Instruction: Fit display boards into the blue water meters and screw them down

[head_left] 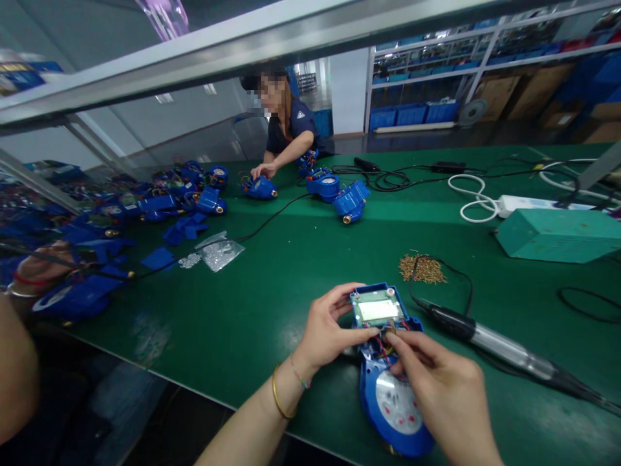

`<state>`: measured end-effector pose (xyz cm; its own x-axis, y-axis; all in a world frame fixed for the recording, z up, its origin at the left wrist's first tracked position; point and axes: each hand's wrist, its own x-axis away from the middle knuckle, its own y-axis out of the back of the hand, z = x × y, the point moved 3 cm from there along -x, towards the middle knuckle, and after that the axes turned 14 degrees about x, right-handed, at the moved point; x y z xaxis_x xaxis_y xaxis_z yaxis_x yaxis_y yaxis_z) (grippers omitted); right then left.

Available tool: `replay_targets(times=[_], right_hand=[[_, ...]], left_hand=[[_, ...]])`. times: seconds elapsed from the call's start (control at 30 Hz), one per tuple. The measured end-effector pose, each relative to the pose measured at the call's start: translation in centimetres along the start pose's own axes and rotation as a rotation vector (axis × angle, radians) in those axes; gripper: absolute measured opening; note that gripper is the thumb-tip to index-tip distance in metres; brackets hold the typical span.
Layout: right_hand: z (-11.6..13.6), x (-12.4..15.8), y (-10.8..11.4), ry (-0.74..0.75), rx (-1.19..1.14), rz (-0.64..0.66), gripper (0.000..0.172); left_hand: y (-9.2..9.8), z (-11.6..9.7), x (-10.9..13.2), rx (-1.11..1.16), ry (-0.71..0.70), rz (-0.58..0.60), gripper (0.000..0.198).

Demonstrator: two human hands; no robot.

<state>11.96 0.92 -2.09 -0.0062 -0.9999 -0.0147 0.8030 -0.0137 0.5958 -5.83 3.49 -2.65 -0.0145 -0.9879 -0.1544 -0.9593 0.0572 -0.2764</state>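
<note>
The blue meter (371, 395) is held at the near edge of the green bench (272, 278), with its round dial (396, 404) turned upward and its open rectangular housing on the far side of that dial. Wire handling appears to be the step in hand: the coloured wires (386, 351) between the dial and the circuit board (378, 310) are being worked at by both hands. Next, the wires would seem to need to be pressed down with light fingertip control while the housing is kept from twisting. The housing is grasped by the left hand (326, 330) from the meter's left, the fingers being wrapped behind its edge and the thumb laid across toward the wires. The wires appear to be pinched between thumb and fingers of the right hand (439, 375), which is reached in from the meter's right, with the wrist low and the knuckles raised; which strand is gripped cannot be told. Beyond the meter, to its right, a pile of screws (422, 270) is left untouched, and an electric screwdriver (507, 349) is laid down to the meter's right.
</note>
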Motion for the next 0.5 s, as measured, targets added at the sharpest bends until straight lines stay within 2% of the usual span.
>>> replay_targets(times=[0.13, 0.33, 0.5], right_hand=[[-0.1, 0.1, -0.1, 0.016, 0.071, -0.042, 0.028], [-0.6, 0.0, -0.4, -0.019, 0.096, -0.001, 0.032], [-0.3, 0.3, -0.3, -0.061, 0.112, -0.026, 0.031]], left_hand=[[0.1, 0.8, -0.2, 0.061, 0.045, 0.002, 0.066], [0.0, 1.5, -0.2, 0.119, 0.044, -0.002, 0.065], [-0.1, 1.8, 0.1, 0.112, 0.064, -0.043, 0.065]])
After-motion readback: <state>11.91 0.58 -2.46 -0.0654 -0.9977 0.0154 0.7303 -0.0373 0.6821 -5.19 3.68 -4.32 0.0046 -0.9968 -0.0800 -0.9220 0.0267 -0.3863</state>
